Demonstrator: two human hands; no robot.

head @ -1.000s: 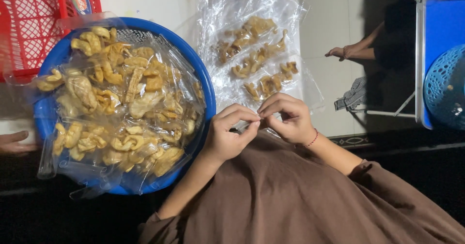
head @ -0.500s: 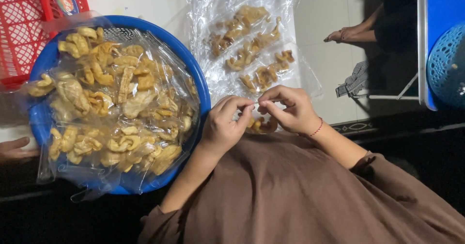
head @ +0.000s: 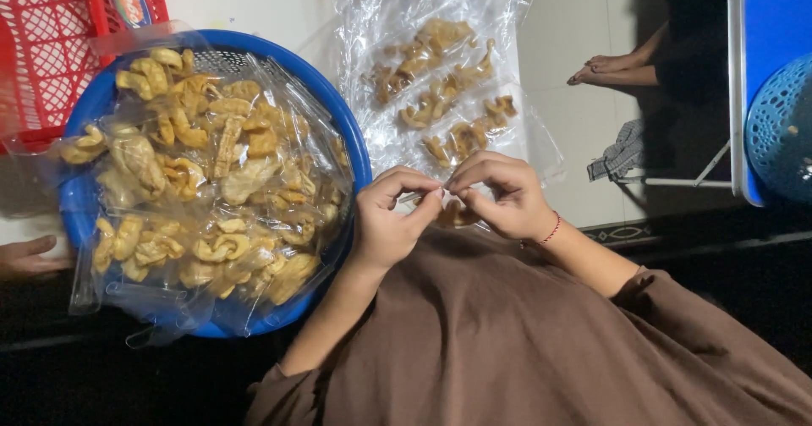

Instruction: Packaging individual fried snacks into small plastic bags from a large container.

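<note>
Snack packet (head: 454,215), a little clear bag of golden fried bits, sits pinched at its top between both hands, just right of the big blue basin (head: 353,142). Left hand (head: 391,221) has thumb and forefinger squeezed together on the plastic, and right hand (head: 501,196) is clamped on the same spot, fingertips touching. More filled clear packets (head: 440,87) lie just beyond the hands, and the basin's piled with them too.
</note>
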